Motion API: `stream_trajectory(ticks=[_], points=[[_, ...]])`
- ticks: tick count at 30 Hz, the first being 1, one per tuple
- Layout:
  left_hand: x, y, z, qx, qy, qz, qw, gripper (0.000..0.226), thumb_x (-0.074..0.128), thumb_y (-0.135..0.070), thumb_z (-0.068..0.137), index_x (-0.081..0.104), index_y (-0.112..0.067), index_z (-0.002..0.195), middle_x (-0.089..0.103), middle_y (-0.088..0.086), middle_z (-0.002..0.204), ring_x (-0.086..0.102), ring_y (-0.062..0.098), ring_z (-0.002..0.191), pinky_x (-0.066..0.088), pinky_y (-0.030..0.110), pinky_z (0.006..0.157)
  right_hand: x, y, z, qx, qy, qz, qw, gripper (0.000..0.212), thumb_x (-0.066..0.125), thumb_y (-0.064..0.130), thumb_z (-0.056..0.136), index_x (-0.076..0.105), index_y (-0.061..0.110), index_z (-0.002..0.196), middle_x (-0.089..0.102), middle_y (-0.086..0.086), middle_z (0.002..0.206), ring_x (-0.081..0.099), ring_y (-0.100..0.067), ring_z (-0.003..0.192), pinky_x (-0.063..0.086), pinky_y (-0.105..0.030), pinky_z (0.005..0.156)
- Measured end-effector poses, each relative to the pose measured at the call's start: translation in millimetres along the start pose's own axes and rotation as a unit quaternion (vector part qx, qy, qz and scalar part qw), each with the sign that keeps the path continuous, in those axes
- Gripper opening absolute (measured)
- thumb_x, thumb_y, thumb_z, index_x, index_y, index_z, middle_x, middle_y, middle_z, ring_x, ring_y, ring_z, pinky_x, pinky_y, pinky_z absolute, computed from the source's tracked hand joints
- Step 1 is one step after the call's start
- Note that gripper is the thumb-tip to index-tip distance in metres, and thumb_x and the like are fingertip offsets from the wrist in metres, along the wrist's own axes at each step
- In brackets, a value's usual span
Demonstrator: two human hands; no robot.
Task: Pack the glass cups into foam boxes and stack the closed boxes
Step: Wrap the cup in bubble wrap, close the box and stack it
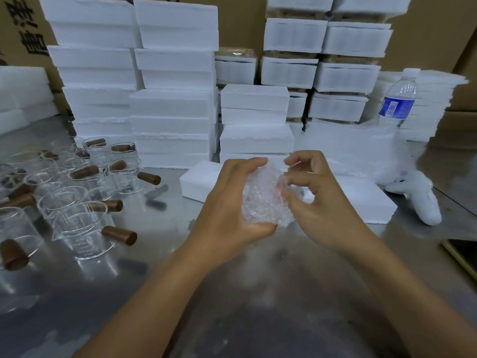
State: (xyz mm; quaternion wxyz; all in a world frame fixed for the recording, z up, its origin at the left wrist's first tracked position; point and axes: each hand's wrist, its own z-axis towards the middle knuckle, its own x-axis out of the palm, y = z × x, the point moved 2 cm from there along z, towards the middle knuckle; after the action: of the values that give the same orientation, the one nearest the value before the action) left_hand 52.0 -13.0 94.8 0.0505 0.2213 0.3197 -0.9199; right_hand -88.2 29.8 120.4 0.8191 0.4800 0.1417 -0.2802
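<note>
Steel table (165, 254) fills the foreground, with brown cardboard cartons (240, 21) walling off the back. Against them stand tall stacks of closed foam boxes (173, 120).

We hold a bubble-wrap bundle (263, 200) between both hands, above the table at the centre of the view. Our left hand (232, 200) cups it from the left, fingers curled over its top and thumb wrapped under its lower edge. Our right hand (317, 202) meets it from the right, its bent fingers and thumb pinching the wrap on that side. The bundle sits between the two palms, touching both. We cannot tell whether a cup lies inside the wrap.

Just behind our hands, one low foam box (361, 195) lies flat on the table. The glass cups (80, 228), each with a brown handle, stand in a loose cluster at the left, well apart from the bundle.

Beyond the flat box, a sheet of bubble wrap (348, 148) is heaped up. A water bottle (398, 102) stands at the right, and a white handheld device (423, 202) lies near the box's right end.
</note>
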Motion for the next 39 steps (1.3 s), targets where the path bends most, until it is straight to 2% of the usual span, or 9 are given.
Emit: stream_trajectory(ticks=[5,9,11,18,24,27,33,37,39], points=[[0.2,-4.1,-1.4,0.047,-0.002,0.021,0.999,0.073,0.077,-0.019,0.053,0.046,-0.03,0.119,0.045,-0.003,0.115,0.04,-0.018,0.105,0.034,0.0,0.083,6.5,-6.5,-1.7,0.033,0.106,-0.018,0.994,0.029,0.044,0.012,0.096,0.071,0.007,0.09,0.038,0.018,0.129,0.034,-0.004,0.125,0.03,-0.014,0.1],[-0.4,-1.8,-0.7,0.019,0.0,0.032,0.999,0.057,0.074,-0.026,0.054,0.057,-0.027,0.107,0.041,-0.012,0.108,0.044,-0.011,0.102,0.034,0.0,0.078,1.6,-0.5,0.5,0.034,-0.021,0.002,0.999,0.017,0.062,0.018,0.081,0.066,0.032,0.071,0.049,0.017,0.118,0.047,0.007,0.109,0.031,0.002,0.084],[-1.2,-0.5,-0.3,-0.005,-0.011,0.027,1.0,0.047,0.074,-0.031,0.054,0.056,-0.032,0.097,0.04,-0.016,0.107,0.045,-0.006,0.1,0.034,-0.001,0.074,-2.1,0.0,0.1,0.023,-0.068,0.023,0.997,0.014,0.066,0.02,0.077,0.064,0.033,0.071,0.055,0.015,0.112,0.05,0.009,0.106,0.03,0.004,0.08],[-4.2,3.8,3.8,-0.068,-0.059,-0.021,0.996,0.034,0.075,-0.034,0.057,0.048,-0.042,0.078,0.043,-0.012,0.099,0.046,-0.016,0.091,0.034,-0.002,0.071,1.1,8.7,-6.1,-0.045,-0.025,0.038,0.998,0.009,0.069,0.035,0.073,0.065,0.04,0.078,0.058,0.015,0.115,0.05,0.005,0.112,0.034,-0.003,0.086],[-2.2,-0.9,0.4,-0.019,-0.042,-0.002,0.999,0.062,0.079,-0.03,0.059,0.047,-0.036,0.112,0.046,-0.005,0.113,0.045,-0.01,0.104,0.033,-0.001,0.08,2.7,4.0,-4.5,0.013,-0.074,0.071,0.995,0.019,0.075,0.021,0.074,0.066,0.035,0.065,0.061,0.016,0.109,0.054,0.004,0.104,0.034,-0.002,0.082],[-1.2,-1.9,-0.3,0.007,-0.031,0.001,1.0,0.081,0.081,-0.024,0.059,0.038,-0.034,0.127,0.042,-0.01,0.117,0.041,-0.016,0.107,0.033,-0.001,0.084,1.3,-2.1,-2.3,0.053,-0.079,0.101,0.99,0.021,0.076,0.018,0.07,0.059,0.027,0.078,0.06,0.011,0.108,0.054,0.007,0.1,0.037,-0.004,0.081],[8.3,-3.2,-4.7,0.098,-0.01,0.03,0.995,0.077,0.08,-0.012,0.061,0.048,-0.013,0.131,0.041,0.0,0.117,0.04,-0.013,0.11,0.037,0.005,0.088,-2.4,-11.1,2.6,0.14,0.017,0.109,0.984,0.042,0.079,0.015,0.064,0.054,0.024,0.097,0.063,0.002,0.094,0.058,-0.006,0.076,0.045,-0.009,0.06],[14.2,-2.6,-7.9,0.103,0.021,0.034,0.994,0.08,0.078,-0.01,0.065,0.04,-0.023,0.134,0.037,-0.006,0.12,0.044,-0.001,0.114,0.042,0.012,0.09,0.8,-14.5,3.4,0.13,0.042,0.068,0.988,0.036,0.064,0.013,0.061,0.056,0.02,0.094,0.063,-0.001,0.089,0.062,-0.016,0.082,0.049,-0.023,0.067],[14.6,-3.6,-6.7,0.082,0.018,0.012,0.996,0.079,0.078,-0.009,0.065,0.043,-0.025,0.133,0.039,-0.009,0.118,0.041,-0.01,0.115,0.038,0.007,0.09,-0.7,-15.8,3.8,0.125,0.04,0.057,0.99,0.038,0.068,0.021,0.058,0.057,0.023,0.094,0.063,0.001,0.09,0.062,-0.014,0.084,0.049,-0.021,0.068]])
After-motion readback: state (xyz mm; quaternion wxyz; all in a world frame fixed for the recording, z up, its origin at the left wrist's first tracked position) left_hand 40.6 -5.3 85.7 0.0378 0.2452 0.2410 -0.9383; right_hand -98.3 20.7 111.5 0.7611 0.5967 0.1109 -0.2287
